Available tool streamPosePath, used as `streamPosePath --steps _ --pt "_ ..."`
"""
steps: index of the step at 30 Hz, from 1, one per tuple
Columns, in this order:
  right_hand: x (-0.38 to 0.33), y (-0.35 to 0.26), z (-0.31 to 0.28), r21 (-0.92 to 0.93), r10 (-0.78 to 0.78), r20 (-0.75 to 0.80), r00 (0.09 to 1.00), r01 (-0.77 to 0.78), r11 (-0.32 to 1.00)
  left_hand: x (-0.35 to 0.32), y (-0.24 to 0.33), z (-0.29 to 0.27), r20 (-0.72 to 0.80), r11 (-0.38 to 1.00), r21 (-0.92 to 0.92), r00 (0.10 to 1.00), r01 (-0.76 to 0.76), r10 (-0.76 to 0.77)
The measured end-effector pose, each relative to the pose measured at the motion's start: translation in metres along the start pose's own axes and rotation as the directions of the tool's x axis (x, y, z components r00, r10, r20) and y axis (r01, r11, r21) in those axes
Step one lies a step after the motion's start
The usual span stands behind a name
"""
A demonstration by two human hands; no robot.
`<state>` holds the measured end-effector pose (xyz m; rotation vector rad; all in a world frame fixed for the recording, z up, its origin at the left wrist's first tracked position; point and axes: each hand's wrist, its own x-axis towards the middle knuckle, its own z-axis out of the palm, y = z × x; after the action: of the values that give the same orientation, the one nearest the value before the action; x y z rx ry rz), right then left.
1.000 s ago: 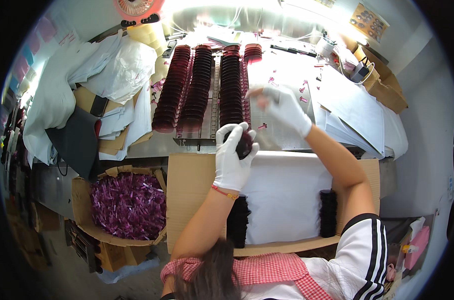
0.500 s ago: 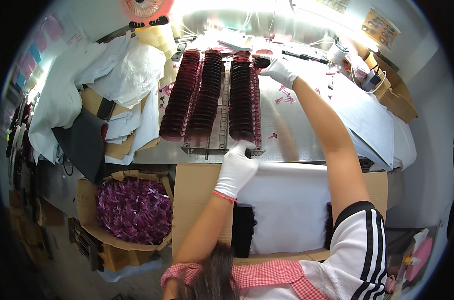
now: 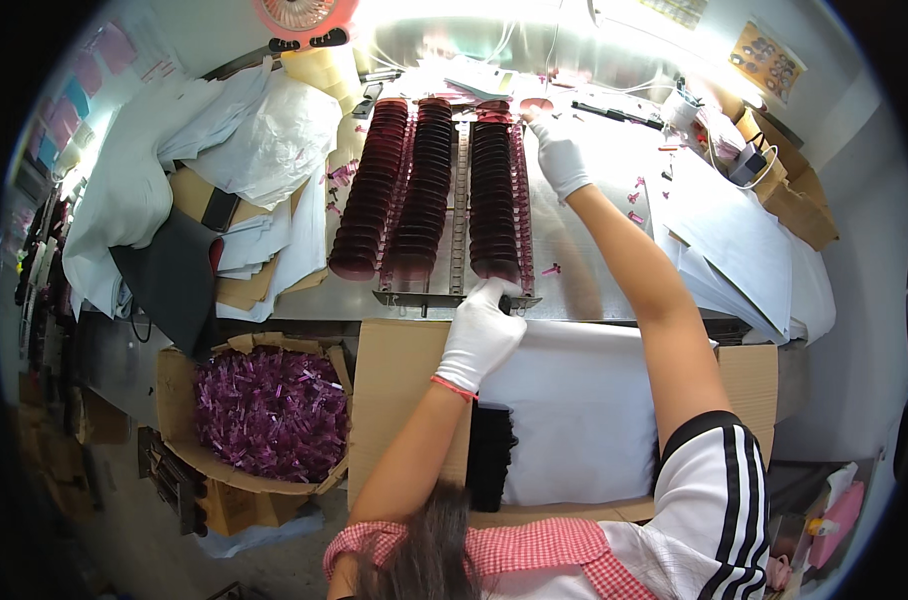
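A metal rack [image 3: 460, 215] lies lengthwise on the table, carrying three rows of dark red round lenses [image 3: 419, 190]. My left hand [image 3: 481, 335], in a white glove, is closed around a black handle [image 3: 505, 304] at the rack's near edge. Its fingertips lie close to the nearest lens of the right row. At the rack's far right corner is my right hand [image 3: 561, 158], also gloved, its fingers bent together by the frame's end. Whatever they pinch there is too small to make out.
Purple plastic bits fill a cardboard box [image 3: 269, 415] below the table at left. An open carton [image 3: 409, 400] with white sheeting stands before me. White papers [image 3: 729, 250] lie right, plastic bags [image 3: 264, 150] left. A pink fan [image 3: 304, 15] stands at the back.
My right hand has turned more upright at the rack's far corner, and the black knob it covered no longer shows. My left hand stays at the near handle. The whole view has shifted slightly.
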<state>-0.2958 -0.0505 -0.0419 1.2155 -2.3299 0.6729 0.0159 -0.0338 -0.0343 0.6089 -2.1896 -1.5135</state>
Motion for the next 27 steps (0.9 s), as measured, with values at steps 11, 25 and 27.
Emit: streamPosePath --steps 11,25,27 --pt "-0.107 -0.120 -0.166 0.614 -0.519 0.076 0.851 0.370 0.697 0.002 0.073 0.004 -0.047 0.409 -0.909 0.952 0.086 -0.304" --pt "0.053 0.044 0.027 0.612 0.229 0.283 0.931 -0.359 0.704 -0.049 0.028 0.002 0.404 -0.331 -0.874 0.911 0.357 -0.082" --pt "0.043 0.037 0.036 0.602 0.240 0.172 0.956 -0.294 0.742 -0.052 0.019 0.001 0.389 -0.258 -0.895 0.920 0.364 -0.050"
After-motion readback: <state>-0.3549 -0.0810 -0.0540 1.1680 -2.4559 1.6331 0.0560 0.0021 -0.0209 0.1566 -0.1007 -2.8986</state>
